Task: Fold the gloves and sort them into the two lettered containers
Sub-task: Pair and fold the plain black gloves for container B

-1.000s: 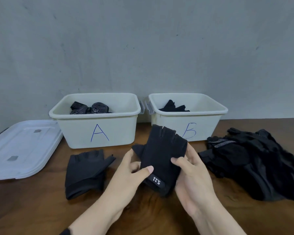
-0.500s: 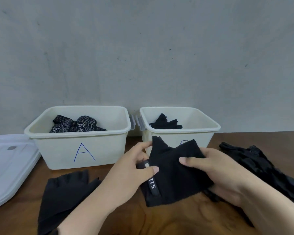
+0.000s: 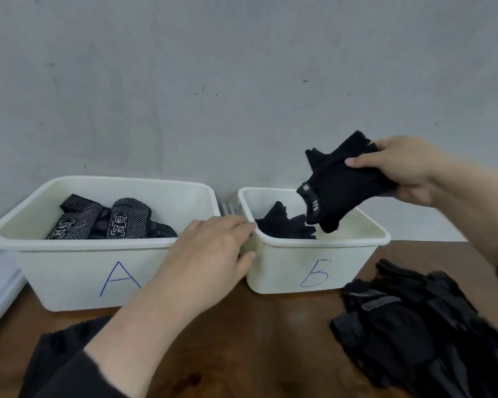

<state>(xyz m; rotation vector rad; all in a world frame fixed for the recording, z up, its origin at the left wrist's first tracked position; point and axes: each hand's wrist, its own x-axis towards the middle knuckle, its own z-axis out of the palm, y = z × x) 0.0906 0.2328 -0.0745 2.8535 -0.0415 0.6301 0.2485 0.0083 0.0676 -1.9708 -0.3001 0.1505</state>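
The right hand [image 3: 406, 168] is gripping a folded black fingerless glove [image 3: 337, 185] over container B [image 3: 314, 248], far right of container A [image 3: 98, 254]. The left hand [image 3: 210, 254], fingers relaxed, is steadying B's near-left corner. Next, probably, letting go so it drops inside.

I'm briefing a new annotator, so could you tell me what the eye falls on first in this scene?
First, the black glove that the right hand holds above container B. Next, the left hand touching B's near-left rim. Then the patterned gloves in container A, and the dark glove pile at right.
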